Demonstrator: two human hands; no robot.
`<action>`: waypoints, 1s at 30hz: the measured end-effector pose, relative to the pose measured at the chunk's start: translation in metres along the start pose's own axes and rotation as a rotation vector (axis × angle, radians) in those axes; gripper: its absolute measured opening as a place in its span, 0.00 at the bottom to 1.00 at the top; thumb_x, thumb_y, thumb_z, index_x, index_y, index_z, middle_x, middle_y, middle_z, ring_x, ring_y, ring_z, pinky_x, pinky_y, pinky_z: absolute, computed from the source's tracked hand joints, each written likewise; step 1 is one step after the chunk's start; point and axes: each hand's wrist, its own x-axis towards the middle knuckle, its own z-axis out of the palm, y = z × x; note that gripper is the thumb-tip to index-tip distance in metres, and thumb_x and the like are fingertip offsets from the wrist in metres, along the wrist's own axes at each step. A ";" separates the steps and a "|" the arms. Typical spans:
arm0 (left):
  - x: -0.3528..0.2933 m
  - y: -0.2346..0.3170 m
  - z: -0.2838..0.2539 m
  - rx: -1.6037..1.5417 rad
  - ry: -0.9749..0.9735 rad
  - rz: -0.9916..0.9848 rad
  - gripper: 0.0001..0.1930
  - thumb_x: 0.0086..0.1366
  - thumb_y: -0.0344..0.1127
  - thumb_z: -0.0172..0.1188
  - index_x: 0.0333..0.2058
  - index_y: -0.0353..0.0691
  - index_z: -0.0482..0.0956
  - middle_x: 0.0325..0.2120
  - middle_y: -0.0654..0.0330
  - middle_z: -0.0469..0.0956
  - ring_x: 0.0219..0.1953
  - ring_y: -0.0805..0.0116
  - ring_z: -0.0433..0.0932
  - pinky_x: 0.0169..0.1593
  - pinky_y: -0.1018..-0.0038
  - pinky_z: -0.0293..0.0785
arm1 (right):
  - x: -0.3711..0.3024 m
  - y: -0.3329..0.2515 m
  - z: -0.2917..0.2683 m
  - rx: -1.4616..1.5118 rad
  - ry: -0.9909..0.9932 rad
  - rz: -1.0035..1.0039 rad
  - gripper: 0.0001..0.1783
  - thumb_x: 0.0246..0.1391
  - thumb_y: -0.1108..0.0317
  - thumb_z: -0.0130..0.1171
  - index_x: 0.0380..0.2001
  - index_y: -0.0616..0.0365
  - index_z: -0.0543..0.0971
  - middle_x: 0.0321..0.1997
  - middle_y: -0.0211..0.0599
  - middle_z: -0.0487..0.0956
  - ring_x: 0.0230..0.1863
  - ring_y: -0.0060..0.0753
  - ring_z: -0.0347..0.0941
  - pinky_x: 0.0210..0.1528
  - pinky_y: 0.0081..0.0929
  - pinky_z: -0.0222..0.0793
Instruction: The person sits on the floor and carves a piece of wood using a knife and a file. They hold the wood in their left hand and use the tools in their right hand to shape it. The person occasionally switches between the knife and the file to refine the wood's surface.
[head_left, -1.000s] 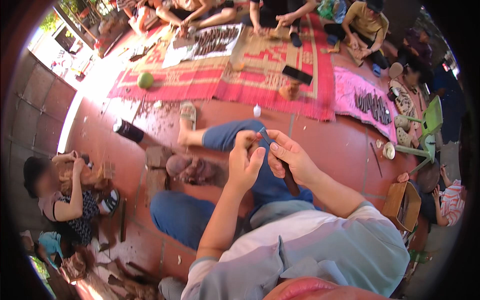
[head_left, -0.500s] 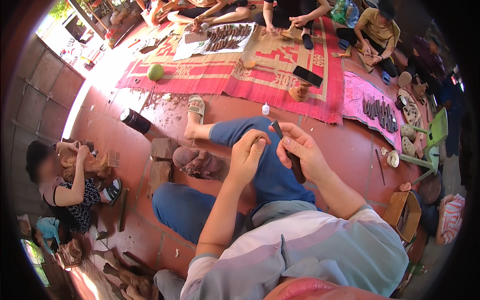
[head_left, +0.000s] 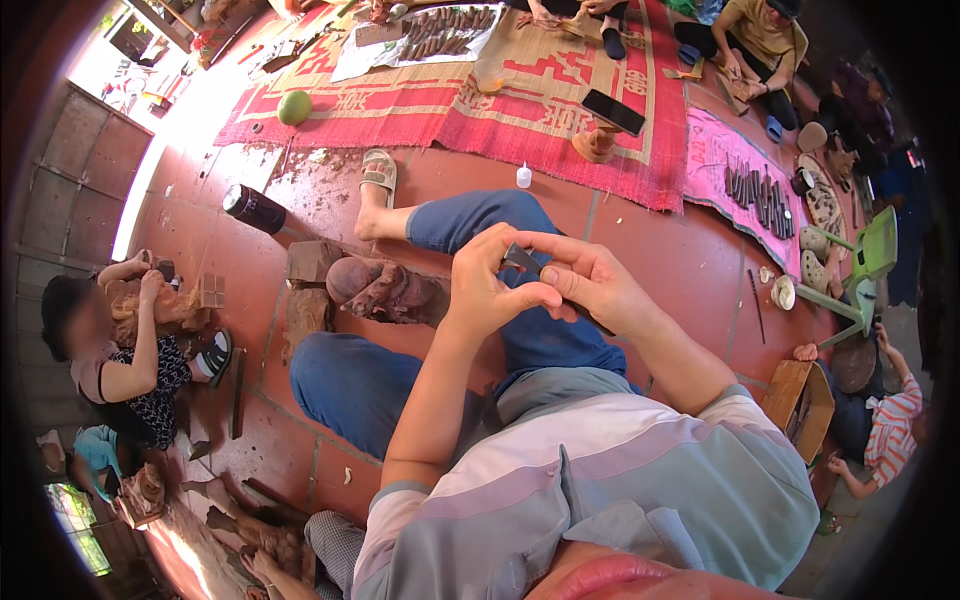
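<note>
In front of my body, my right hand (head_left: 605,288) is closed around a carving chisel (head_left: 522,259) with a flat grey metal blade and a dark handle. Its blade points up and left, toward my left hand (head_left: 482,285). That hand curls around the blade end, its thumb stretched toward my right thumb and its fingertips meeting my right fingers above the blade. Whatever lies inside the left fingers is hidden. To the left of my hands, a reddish-brown carved wooden figure (head_left: 385,290) lies on the floor between my legs, its rounded end by the wood blocks (head_left: 314,262).
A dark cylinder (head_left: 254,209), a small white bottle (head_left: 524,176) and a green round fruit (head_left: 294,107) lie beyond. A phone (head_left: 613,112) rests on a wooden piece. Several chisels cover a pink cloth (head_left: 715,150). Another person (head_left: 140,360) works at left; a green chair (head_left: 875,245) stands right.
My hands have come together: the left has moved up to the chisel's blade end, and the chisel now leans further left. The view has shifted slightly.
</note>
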 end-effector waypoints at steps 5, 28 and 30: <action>0.000 -0.003 -0.006 0.106 -0.012 0.043 0.31 0.32 0.56 0.73 0.18 0.35 0.66 0.15 0.65 0.59 0.19 0.74 0.59 0.22 0.76 0.54 | 0.000 0.000 0.003 -0.026 -0.005 0.005 0.23 0.60 0.68 0.46 0.59 0.53 0.64 0.22 0.23 0.69 0.21 0.12 0.62 0.21 0.10 0.56; 0.001 0.006 -0.003 0.272 0.047 0.064 0.33 0.31 0.60 0.72 0.18 0.34 0.67 0.14 0.62 0.62 0.18 0.69 0.63 0.22 0.74 0.61 | 0.000 0.000 0.005 -0.066 0.035 -0.020 0.21 0.62 0.67 0.44 0.58 0.57 0.65 0.20 0.20 0.65 0.19 0.10 0.57 0.21 0.10 0.53; 0.002 0.006 -0.003 0.258 0.072 0.086 0.34 0.32 0.61 0.71 0.19 0.34 0.68 0.14 0.62 0.62 0.18 0.69 0.63 0.22 0.74 0.61 | 0.001 -0.003 0.010 -0.052 0.036 -0.035 0.22 0.60 0.70 0.42 0.58 0.57 0.64 0.19 0.20 0.65 0.18 0.11 0.57 0.20 0.11 0.52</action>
